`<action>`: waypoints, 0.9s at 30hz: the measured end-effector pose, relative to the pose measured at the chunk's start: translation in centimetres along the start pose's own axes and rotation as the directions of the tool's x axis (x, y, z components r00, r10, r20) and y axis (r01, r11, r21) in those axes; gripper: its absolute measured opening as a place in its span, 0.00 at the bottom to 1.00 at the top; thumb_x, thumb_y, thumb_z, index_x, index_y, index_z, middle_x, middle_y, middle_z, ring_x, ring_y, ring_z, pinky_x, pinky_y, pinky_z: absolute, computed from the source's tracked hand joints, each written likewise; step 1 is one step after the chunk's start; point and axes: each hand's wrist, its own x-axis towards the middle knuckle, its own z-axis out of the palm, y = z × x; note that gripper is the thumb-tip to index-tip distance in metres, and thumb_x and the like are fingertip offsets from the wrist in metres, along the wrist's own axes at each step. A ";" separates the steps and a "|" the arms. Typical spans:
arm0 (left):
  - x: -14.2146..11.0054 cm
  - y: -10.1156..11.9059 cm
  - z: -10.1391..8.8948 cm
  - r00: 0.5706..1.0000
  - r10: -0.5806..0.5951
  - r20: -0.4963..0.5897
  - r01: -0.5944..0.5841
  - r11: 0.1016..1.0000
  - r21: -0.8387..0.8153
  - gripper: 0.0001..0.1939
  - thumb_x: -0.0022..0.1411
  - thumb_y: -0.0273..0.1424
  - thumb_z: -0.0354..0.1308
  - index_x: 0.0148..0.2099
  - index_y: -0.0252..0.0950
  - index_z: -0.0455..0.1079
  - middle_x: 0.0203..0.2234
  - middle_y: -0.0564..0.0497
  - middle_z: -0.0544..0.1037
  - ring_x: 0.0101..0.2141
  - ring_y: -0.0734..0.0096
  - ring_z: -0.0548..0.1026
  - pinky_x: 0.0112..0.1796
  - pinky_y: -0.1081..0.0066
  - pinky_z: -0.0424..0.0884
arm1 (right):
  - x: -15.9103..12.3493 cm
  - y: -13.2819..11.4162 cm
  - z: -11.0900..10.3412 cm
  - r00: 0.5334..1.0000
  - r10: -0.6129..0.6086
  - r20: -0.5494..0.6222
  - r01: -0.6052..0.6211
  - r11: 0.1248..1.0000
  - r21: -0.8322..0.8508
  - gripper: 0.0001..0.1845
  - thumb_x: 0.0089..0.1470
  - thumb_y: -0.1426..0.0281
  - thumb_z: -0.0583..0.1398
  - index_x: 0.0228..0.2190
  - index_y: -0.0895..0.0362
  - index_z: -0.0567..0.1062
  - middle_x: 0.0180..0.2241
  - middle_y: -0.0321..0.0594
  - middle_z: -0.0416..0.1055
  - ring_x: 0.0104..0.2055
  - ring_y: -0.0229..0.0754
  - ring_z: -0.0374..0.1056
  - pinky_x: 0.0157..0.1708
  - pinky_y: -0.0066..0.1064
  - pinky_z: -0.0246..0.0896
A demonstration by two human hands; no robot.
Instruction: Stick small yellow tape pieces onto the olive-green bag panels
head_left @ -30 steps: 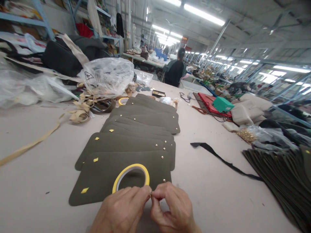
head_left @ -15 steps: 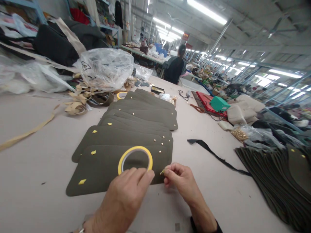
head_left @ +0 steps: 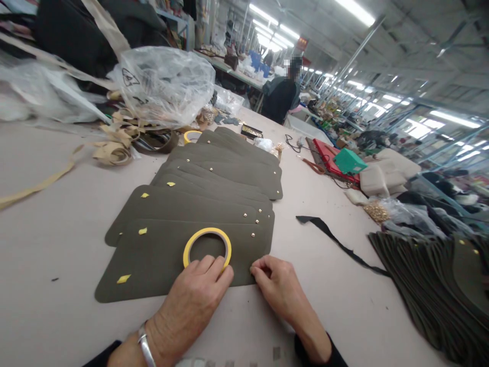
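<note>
Desk (head_left: 57, 331), centre: overlapping panels (head_left: 225, 199) run front to back. Tape roll (head_left: 187, 248) lies on the nearest; left hand (head_left: 196, 293) on its near rim, right hand (head_left: 273, 278) at that panel's right end. Right: strip (head_left: 340, 242), then panel stack (head_left: 428, 290). Back left: plastic bag (head_left: 168, 84), ribbon coil (head_left: 112, 154) before it.

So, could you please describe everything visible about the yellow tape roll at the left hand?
The yellow tape roll is a smooth-looking, narrow ring: yellow outside, greyish core within, wide open centre. The left hand holds its near edge, hiding part of it. The dark olive panel shows behind and through the ring; whether they touch, I cannot tell.
</note>
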 end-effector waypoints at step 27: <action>-0.2 -0.5 0.1 0.999 -0.038 -0.026 0.034 0.992 -0.123 0.09 0.62 0.19 0.51 0.38 0.37 0.68 0.34 0.49 0.73 0.34 0.63 0.70 0.35 0.63 0.70 | 1.2 -0.8 -0.2 0.953 -0.247 0.178 0.303 0.828 -0.472 0.12 0.51 0.82 0.56 0.24 0.58 0.76 0.24 0.40 0.75 0.26 0.40 0.70 0.27 0.27 0.59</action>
